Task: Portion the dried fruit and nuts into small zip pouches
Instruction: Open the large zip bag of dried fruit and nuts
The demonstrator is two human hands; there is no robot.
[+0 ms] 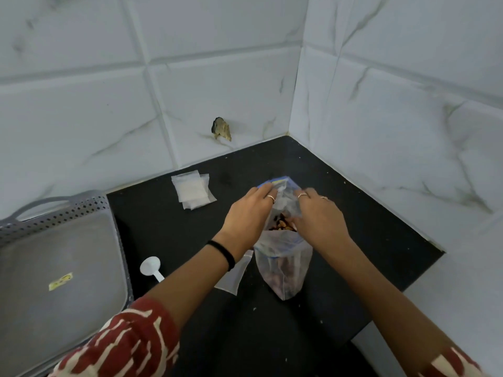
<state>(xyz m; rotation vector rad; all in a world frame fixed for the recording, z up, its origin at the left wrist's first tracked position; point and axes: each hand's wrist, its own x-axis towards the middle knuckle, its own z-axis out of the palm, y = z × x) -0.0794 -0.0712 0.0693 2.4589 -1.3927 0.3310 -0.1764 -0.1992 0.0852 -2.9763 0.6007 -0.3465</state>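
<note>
A large clear zip bag [283, 262] with a blue zip edge stands on the black counter [168, 229]. Dried fruit and nuts [280, 223] show through its open mouth. My left hand [246, 216] grips the left side of the bag's top. My right hand [319, 216] grips the right side, fingers at the opening. A stack of small empty zip pouches [193, 190] lies to the far left of the bag. One more small pouch [235, 273] lies flat under my left wrist. A white plastic scoop [151, 268] rests left of it.
A grey perforated basket [60, 257] with a handle stands at the left edge of the counter. Marble-patterned tiled walls meet in a corner behind the bag, with a chipped hole [221, 129] in the back wall. The counter's right side steps down to a white ledge [462, 281].
</note>
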